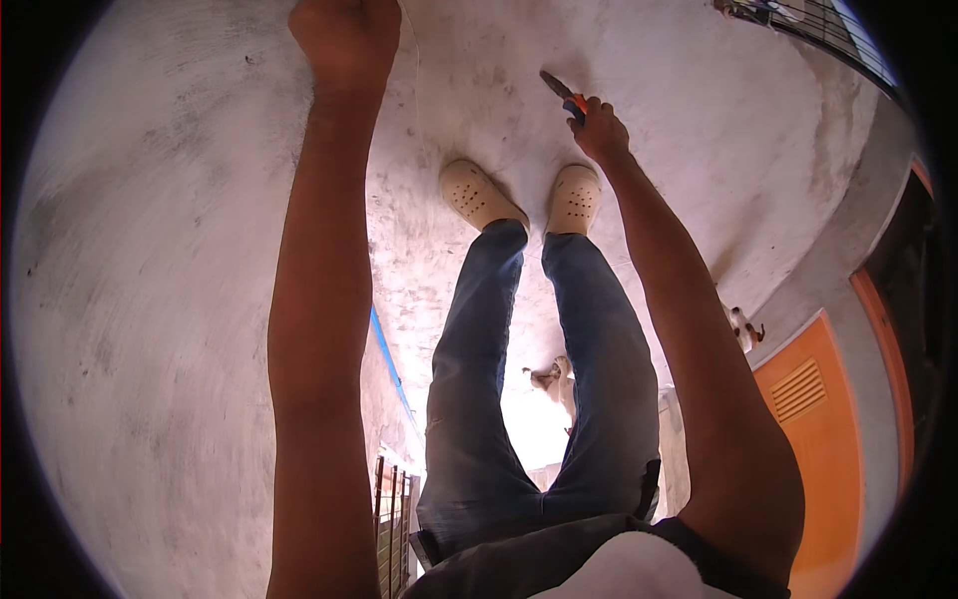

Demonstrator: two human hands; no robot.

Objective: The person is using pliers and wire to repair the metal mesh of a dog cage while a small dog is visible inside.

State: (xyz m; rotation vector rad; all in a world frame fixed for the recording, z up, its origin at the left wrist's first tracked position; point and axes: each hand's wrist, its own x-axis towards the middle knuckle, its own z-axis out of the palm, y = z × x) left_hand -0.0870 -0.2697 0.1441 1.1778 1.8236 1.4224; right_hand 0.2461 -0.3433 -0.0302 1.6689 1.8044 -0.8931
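My left hand (344,50) is raised at the top edge, closed in a fist with its fingertips cut off by the frame. A thin pale strand (416,60), like wire or string, runs down beside it; whether the fist grips it is hidden. To the right, my right hand (602,130) is wrapped round a pair of pliers (556,86). Their handles are orange and blue, and the dark jaws point up and left, away from me. Nothing shows between the jaws, which look closed.
I stand in beige clogs (483,195) on a grey concrete floor (699,150). An orange louvred door (813,419) is at the lower right. Two small animals, one seen between my legs (554,379) and one by the door (743,329), are behind me. A dark metal rack (818,35) stands at upper right.
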